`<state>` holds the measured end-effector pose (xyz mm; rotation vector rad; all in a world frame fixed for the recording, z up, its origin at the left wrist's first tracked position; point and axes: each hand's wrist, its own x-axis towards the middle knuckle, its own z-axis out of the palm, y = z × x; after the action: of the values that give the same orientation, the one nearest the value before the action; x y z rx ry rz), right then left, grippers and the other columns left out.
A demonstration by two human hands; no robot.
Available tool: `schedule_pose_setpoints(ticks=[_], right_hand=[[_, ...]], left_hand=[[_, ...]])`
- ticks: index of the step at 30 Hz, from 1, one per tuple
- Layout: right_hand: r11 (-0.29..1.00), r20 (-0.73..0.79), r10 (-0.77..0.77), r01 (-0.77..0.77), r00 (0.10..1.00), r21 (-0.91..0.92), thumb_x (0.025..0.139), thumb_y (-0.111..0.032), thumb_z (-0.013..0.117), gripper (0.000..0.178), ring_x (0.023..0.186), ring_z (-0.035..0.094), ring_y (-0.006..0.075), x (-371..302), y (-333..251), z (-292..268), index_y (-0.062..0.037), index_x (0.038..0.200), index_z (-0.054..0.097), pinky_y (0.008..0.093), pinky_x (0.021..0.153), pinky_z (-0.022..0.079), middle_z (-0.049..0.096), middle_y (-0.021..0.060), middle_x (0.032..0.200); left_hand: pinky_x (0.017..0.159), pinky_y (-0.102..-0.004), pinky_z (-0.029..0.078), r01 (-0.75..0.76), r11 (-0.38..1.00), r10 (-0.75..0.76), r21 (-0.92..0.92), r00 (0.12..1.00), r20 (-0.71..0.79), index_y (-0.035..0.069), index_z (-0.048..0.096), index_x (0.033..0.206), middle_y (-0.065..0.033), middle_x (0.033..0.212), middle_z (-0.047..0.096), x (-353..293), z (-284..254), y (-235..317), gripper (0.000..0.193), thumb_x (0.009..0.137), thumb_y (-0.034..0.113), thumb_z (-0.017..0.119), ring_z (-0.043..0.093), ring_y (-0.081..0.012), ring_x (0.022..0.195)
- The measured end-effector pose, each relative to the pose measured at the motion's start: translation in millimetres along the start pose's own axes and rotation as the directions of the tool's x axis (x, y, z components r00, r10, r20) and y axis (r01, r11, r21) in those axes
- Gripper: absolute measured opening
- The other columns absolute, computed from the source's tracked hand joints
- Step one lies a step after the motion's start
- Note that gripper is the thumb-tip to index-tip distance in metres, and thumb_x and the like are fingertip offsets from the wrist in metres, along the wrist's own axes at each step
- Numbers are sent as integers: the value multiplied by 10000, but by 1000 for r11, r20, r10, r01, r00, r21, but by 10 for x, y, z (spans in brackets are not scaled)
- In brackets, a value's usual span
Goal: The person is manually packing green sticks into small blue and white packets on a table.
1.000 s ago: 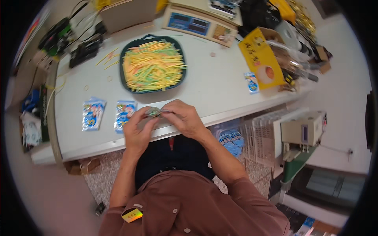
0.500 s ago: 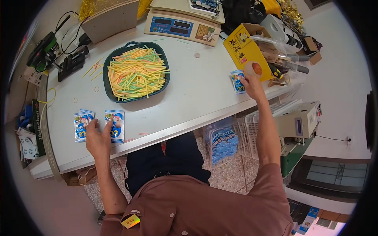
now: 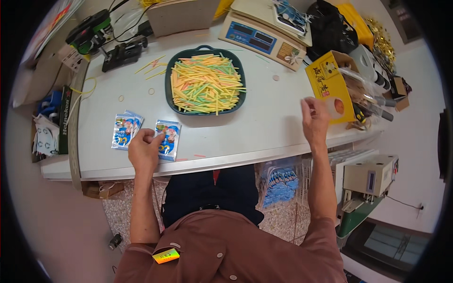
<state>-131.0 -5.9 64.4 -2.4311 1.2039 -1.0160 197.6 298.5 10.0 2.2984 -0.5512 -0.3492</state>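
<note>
My left hand (image 3: pixel 145 150) is at the left part of the table, its fingers and thumb drawn together at the left edge of a blue-and-white snack packet (image 3: pixel 168 144). The packet lies flat, and the fingers partly cover its edge. Just left of that hand, more blue-and-white packets (image 3: pixel 123 132) overlap each other. My right hand (image 3: pixel 315 118) is raised over the right end of the table, beside a yellow box (image 3: pixel 325 78). Its fingers are loosely bent and parted, with nothing visible in them.
A dark green basket (image 3: pixel 168 89) full of pastel sticks stands mid-table. Behind it sits a weighing scale (image 3: pixel 252 37); a green-and-black tool (image 3: pixel 89 35) is at the far left. Below the front edge is a clear bag of blue packets (image 3: pixel 279 186), near a sealing machine (image 3: pixel 370 174).
The view has shifted. My right hand has come away from the right end, and the packet it held is no longer seen. The left fingers have closed toward the right-hand packet.
</note>
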Motion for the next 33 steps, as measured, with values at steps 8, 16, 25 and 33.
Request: schedule_pose_setpoints(ticks=[8,16,25,33], right_hand=[[944,391,-328,292,860,150,900,-117,658,141,886,649,308,455,-1583,652,-51,1018,698,400,766,533,649,118,1019],[854,594,-380,515,709,-69,847,-98,695,402,1123,548,326,670,-1390,780,-53,1235,602,419,942,448,584,147,1196],[721,600,-444,663,666,-201,873,-120,622,218,1065,536,292,734,-1300,1163,-56,1081,609,413,910,407,585,127,1104],[643,619,-515,745,593,-179,864,-69,584,172,1030,527,294,779,-1150,1248,-34,1028,551,402,886,399,560,136,1040]], left_hand=[[550,-248,443,-15,996,10,-84,998,-62,-10,711,853,-49,665,667,-33,-7,-65,223,839,200,784,570,-78,591],[560,-247,451,-56,984,33,-170,991,-132,-15,685,871,-49,673,650,-70,1,-200,205,879,181,747,560,-79,593],[630,-312,508,-105,956,54,-273,980,-190,-18,688,871,-115,793,671,-123,-45,-116,195,902,172,723,644,-184,689],[673,-254,486,-280,851,148,-445,939,-309,-19,633,893,-36,779,640,-82,-167,97,165,937,127,695,591,-91,750]])
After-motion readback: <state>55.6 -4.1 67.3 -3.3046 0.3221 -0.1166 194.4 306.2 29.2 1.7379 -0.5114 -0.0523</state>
